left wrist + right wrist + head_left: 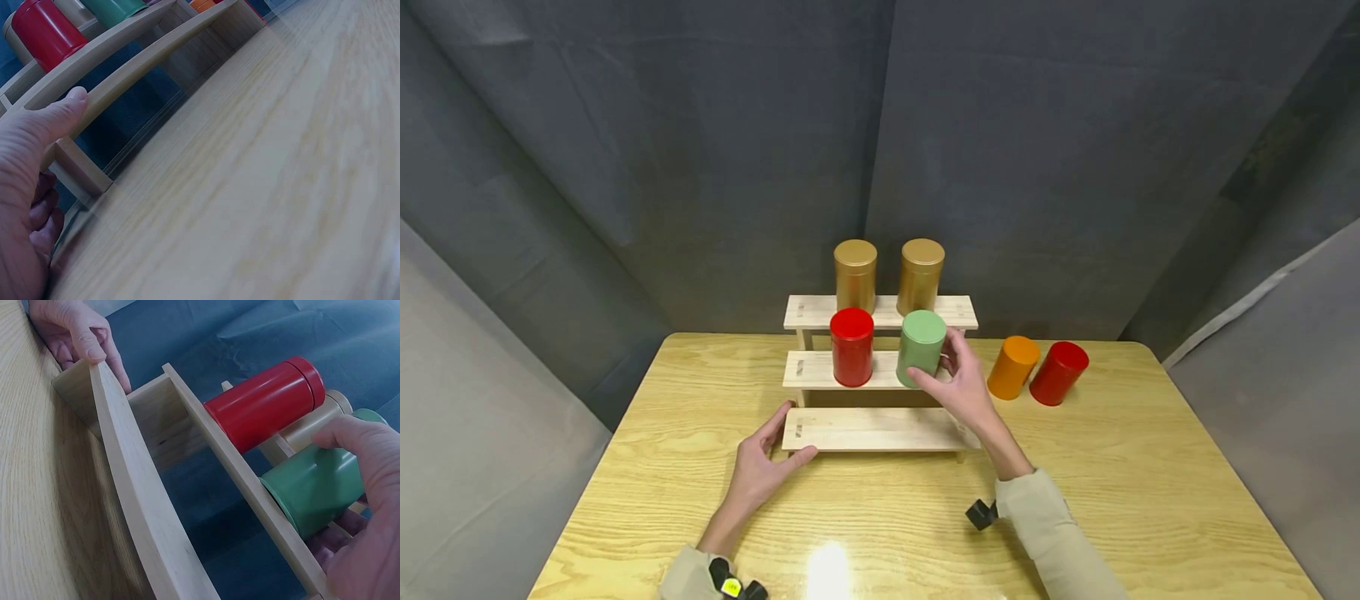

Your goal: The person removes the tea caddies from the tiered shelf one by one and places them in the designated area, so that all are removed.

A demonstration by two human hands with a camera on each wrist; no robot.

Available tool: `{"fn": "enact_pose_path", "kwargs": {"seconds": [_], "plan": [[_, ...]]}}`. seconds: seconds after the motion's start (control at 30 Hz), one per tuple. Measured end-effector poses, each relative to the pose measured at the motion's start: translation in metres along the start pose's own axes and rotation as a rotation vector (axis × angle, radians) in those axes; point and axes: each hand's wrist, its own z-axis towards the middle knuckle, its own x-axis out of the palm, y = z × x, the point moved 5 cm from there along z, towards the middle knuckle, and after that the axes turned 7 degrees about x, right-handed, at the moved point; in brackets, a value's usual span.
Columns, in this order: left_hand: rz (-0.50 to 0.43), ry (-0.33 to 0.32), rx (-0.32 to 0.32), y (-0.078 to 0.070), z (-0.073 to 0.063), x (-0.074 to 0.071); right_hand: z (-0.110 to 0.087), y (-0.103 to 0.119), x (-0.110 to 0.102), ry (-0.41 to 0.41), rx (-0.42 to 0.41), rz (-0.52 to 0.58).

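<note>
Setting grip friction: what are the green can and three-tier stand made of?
Green can: probably painted metal, semi-gloss; smooth highlights and a thin base rim, though plastic is possible.
Three-tier stand: pale wood, apparently unvarnished; matt boards with faint grain and darker joint ends.

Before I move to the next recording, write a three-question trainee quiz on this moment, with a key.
1. Which can does the right hand hold?
2. True or false: the left hand touches the top shelf of the wooden rack.
3. How many cans are on the table beside the rack?

Key:
1. The green can, fingers and thumb around its side.
2. False: it is at the left end of the bottom shelf.
3. Two: the orange can and a red can.
</note>
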Motion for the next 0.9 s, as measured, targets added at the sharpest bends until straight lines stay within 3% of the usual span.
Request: {"fn": "enact_pose_path", "kwargs": {"seconds": [0.37, 0.9], "plan": [[0.036, -0.021, -0.030, -0.001, 0.001, 0.001, -0.003, -0.001, -0.003, -0.046, 0.028, -0.022], [0.023, 0.001, -0.003, 0.002, 0.000, 0.000, -0.013, 0.002, -0.022, -0.170, 0.033, 0.015]]}}
